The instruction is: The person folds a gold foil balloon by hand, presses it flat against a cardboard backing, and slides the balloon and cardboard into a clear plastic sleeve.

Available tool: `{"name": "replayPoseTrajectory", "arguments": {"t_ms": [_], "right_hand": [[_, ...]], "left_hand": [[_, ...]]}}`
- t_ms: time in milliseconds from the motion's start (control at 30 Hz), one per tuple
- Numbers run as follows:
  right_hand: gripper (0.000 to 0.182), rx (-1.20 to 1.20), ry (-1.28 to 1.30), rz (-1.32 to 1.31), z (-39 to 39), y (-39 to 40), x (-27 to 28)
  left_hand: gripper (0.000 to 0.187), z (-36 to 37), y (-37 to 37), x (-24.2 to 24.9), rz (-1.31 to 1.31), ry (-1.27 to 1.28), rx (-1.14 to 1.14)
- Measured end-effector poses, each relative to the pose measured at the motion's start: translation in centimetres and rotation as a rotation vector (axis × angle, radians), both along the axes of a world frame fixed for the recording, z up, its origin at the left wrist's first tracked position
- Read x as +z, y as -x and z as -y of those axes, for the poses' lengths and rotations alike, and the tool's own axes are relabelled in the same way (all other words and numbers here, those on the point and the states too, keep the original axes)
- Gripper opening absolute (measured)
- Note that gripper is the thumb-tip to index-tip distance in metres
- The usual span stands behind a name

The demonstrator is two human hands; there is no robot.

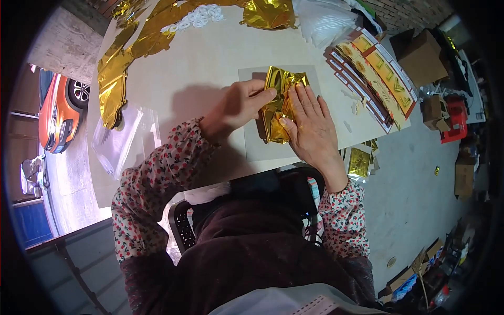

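Observation:
A folded gold foil balloon [276,118] lies on a flat grey sheet [270,151] near the table's front edge. My left hand [231,107] grips its left side, thumb on top and fingers partly hidden at the edge. Across its right part, my right hand [314,126] rests flat, fingers stretched out and thumb apart. The foil looks creased and shiny between the two hands. To the left, clear plastic bags [122,139] lie close to my left sleeve.
More flat gold foil balloons [111,81] run along the table's left and far edges. Near them are white string coils [195,19]. At the right sit printed cards [375,71] marked "FALL" and translucent plastic bags [328,22]. Cardboard boxes [422,55] stand beyond.

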State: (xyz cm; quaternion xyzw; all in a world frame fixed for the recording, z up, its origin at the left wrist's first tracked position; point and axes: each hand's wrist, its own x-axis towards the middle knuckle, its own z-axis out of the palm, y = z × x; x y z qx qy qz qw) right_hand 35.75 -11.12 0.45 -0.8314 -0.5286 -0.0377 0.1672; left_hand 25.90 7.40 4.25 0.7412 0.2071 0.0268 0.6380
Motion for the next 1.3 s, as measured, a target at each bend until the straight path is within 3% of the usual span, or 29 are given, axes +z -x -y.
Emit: {"name": "replayPoseTrajectory", "arguments": {"t_ms": [233, 333, 433, 533, 567, 667, 733, 767, 867, 900, 1033, 1300], "right_hand": [[0.064, 0.0, -0.025, -0.012, -0.1, 0.0, 0.2], [0.064, -0.001, -0.026, -0.005, -0.1, 0.0, 0.1], [0.064, -0.003, -0.027, -0.004, -0.1, 0.1, 0.2], [0.064, -0.002, -0.028, -0.002, -0.1, 0.2, 0.2], [0.064, -0.001, -0.032, 0.003, -0.1, 0.2, 0.3], [0.064, -0.002, -0.026, -0.004, -0.1, 0.2, 0.5], [0.064, -0.008, -0.029, -0.013, -0.1, 0.2, 0.6], [0.064, -0.008, -0.029, -0.018, -0.1, 0.3, 0.6], [0.065, -0.005, -0.022, -0.023, -0.1, 0.2, 0.6], [0.066, -0.006, -0.019, -0.019, -0.1, 0.2, 0.7], [0.067, 0.001, -0.015, -0.016, -0.1, 0.2, 0.8], [0.071, 0.005, -0.005, -0.023, -0.2, 0.3, 0.9]], "left_hand": [[0.046, 0.0, 2.1, 1.0, -0.04, 0.066, -0.091], [0.042, 0.1, 2.7, 1.0, -0.127, 0.206, -0.096], [0.038, 1.4, 3.5, 1.3, -0.136, 0.134, -0.076], [0.035, 1.6, 4.4, 1.6, -0.246, 0.058, -0.192], [0.033, 1.8, 4.6, 2.0, -0.267, 0.021, -0.216], [0.03, 0.4, 5.6, 1.0, -0.236, -0.417, -0.441], [0.031, 0.7, 5.4, 2.3, -0.026, -0.61, -0.167], [0.034, 0.8, 5.2, 2.7, 0.08, -0.699, -0.026], [0.056, -0.4, 2.7, 1.5, 0.576, -0.949, -0.221], [0.086, -0.4, 2.4, 2.2, 0.444, -1.097, -0.346], [0.112, -1.4, 1.9, -0.1, 0.297, -1.176, -0.346], [0.118, -2.3, 2.4, -0.3, 0.184, -1.132, -0.396]]}}
